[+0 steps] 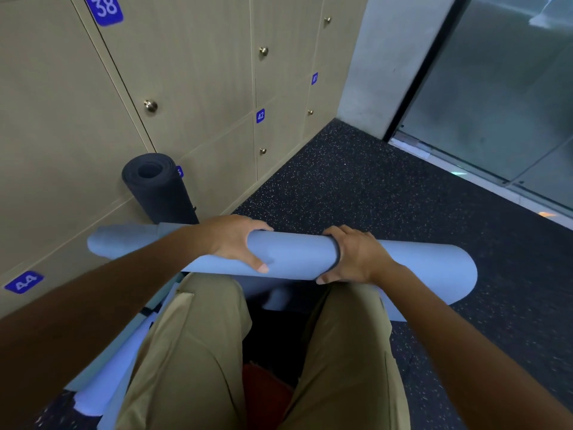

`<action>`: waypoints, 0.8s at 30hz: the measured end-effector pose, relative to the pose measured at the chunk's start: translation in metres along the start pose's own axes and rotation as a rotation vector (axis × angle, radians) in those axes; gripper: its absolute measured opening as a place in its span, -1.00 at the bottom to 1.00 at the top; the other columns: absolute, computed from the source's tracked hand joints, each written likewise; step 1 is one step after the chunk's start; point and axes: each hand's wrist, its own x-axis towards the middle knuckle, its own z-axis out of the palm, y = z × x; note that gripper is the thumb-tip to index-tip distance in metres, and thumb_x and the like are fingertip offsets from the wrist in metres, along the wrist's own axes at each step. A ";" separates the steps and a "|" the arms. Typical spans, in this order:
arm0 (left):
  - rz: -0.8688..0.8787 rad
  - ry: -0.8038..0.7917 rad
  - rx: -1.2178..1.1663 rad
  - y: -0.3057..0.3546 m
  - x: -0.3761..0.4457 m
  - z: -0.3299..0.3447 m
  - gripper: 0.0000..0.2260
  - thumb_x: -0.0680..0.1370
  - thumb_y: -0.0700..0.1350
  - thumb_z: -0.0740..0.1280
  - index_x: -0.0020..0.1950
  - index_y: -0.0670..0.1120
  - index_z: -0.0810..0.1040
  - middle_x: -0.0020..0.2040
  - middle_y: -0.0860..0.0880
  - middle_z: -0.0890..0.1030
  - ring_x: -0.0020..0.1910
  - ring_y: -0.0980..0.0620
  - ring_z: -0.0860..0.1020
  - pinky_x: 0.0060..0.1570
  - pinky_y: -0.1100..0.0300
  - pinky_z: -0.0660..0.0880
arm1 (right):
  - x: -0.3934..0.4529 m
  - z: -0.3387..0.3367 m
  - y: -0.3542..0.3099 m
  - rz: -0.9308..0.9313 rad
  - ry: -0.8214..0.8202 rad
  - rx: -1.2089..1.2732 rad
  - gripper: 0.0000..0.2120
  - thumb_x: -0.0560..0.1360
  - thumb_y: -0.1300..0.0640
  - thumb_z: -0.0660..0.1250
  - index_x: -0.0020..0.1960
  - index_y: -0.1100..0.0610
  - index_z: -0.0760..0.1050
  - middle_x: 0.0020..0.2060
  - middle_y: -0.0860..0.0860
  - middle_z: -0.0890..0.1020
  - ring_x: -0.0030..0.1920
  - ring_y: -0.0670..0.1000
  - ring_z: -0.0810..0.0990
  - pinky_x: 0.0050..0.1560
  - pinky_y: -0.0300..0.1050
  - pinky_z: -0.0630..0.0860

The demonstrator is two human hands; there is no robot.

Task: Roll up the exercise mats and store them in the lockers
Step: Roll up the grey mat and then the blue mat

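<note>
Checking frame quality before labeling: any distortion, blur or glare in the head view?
Head view: wide-angle bending tilts the lockers; glass wall shows hazy reflections; soft, even light; both hands and blue mat sharp; dark rolled mat clear; number plates readable.

The black mat [159,187] hides a locker label [179,172], its number unreadable.

You are in a gym changing or locker area. On the left, a bank of beige lockers [201,72] carries blue number plates [104,8] reading 38, 41, 42, 44, each door with a brass knob [150,106]. Underfoot is black speckled rubber flooring [356,187]. Far right, a frosted glass partition [502,97]. A rolled dark mat [158,187] leans against the lockers.
</note>
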 end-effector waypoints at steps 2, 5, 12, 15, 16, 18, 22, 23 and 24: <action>0.047 0.148 0.147 0.002 -0.003 0.007 -0.09 0.23 0.47 0.47 0.52 0.26 0.31 0.41 0.18 0.43 0.36 0.09 0.45 0.33 0.00 0.42 | 0.010 -0.007 0.004 0.036 -0.098 0.078 -0.12 0.14 -0.39 0.58 0.36 -0.15 0.35 0.18 -0.11 0.51 0.18 0.03 0.52 0.28 0.06 0.42; 0.132 0.295 0.356 0.001 -0.005 0.023 -0.03 0.28 0.48 0.44 0.59 0.11 0.27 0.43 0.10 0.41 0.34 0.00 0.46 0.31 0.04 0.41 | 0.027 -0.019 0.009 0.095 -0.274 0.195 -0.12 0.14 -0.29 0.65 0.37 -0.15 0.38 0.20 -0.12 0.53 0.20 0.01 0.52 0.22 -0.03 0.46; 0.125 0.382 0.669 -0.008 0.009 0.052 0.07 0.19 0.40 0.51 0.54 -0.09 0.24 0.22 -0.10 0.54 0.04 -0.18 0.59 0.01 -0.07 0.53 | 0.043 -0.022 0.019 0.133 -0.410 0.250 -0.07 0.16 -0.30 0.65 0.43 -0.12 0.37 0.28 -0.11 0.50 0.22 0.02 0.49 0.19 -0.05 0.42; 0.122 0.398 0.649 -0.001 0.013 0.042 -0.09 0.20 0.33 0.51 0.43 -0.05 0.34 0.12 -0.08 0.58 -0.02 -0.17 0.62 -0.06 -0.05 0.55 | 0.038 -0.025 0.019 0.144 -0.388 0.286 -0.14 0.20 -0.29 0.65 0.40 -0.12 0.41 0.26 -0.12 0.52 0.22 0.01 0.51 0.24 -0.03 0.46; 0.120 0.401 0.650 0.002 0.013 0.037 -0.13 0.21 0.32 0.50 0.41 -0.04 0.37 0.11 -0.07 0.58 -0.02 -0.16 0.62 -0.06 -0.04 0.56 | 0.035 -0.027 0.020 0.146 -0.363 0.293 -0.15 0.21 -0.29 0.64 0.41 -0.11 0.40 0.26 -0.11 0.52 0.24 0.02 0.51 0.27 -0.02 0.46; 0.126 0.411 0.663 0.008 0.012 0.025 -0.17 0.23 0.31 0.50 0.40 -0.03 0.42 0.13 -0.06 0.59 -0.02 -0.15 0.63 -0.06 -0.02 0.57 | 0.025 -0.029 0.020 0.130 -0.270 0.244 -0.09 0.22 -0.31 0.62 0.46 -0.11 0.35 0.30 -0.08 0.50 0.30 0.05 0.49 0.33 0.02 0.45; 0.124 0.488 0.690 0.018 0.005 -0.010 -0.19 0.19 0.27 0.53 0.37 -0.03 0.51 0.06 -0.05 0.63 -0.09 -0.15 0.66 -0.21 0.05 0.55 | 0.001 -0.039 0.021 0.045 -0.008 -0.074 0.15 0.20 -0.38 0.57 0.62 -0.09 0.09 0.47 0.05 0.36 0.46 0.16 0.33 0.49 0.15 0.27; 0.119 0.509 0.694 0.023 0.000 -0.019 -0.19 0.17 0.26 0.55 0.35 -0.03 0.53 0.02 -0.04 0.64 -0.13 -0.14 0.66 -0.25 0.10 0.52 | -0.005 -0.045 0.019 0.031 0.054 -0.109 0.18 0.22 -0.38 0.56 0.64 -0.07 0.04 0.49 0.06 0.33 0.48 0.17 0.29 0.51 0.14 0.22; 0.118 0.522 0.686 0.029 -0.006 -0.030 -0.20 0.17 0.26 0.55 0.36 -0.02 0.53 0.01 -0.03 0.64 -0.13 -0.13 0.66 -0.28 0.13 0.48 | -0.011 -0.052 0.017 0.018 0.113 -0.129 0.19 0.24 -0.38 0.55 0.65 -0.05 0.01 0.49 0.06 0.31 0.49 0.17 0.26 0.53 0.13 0.18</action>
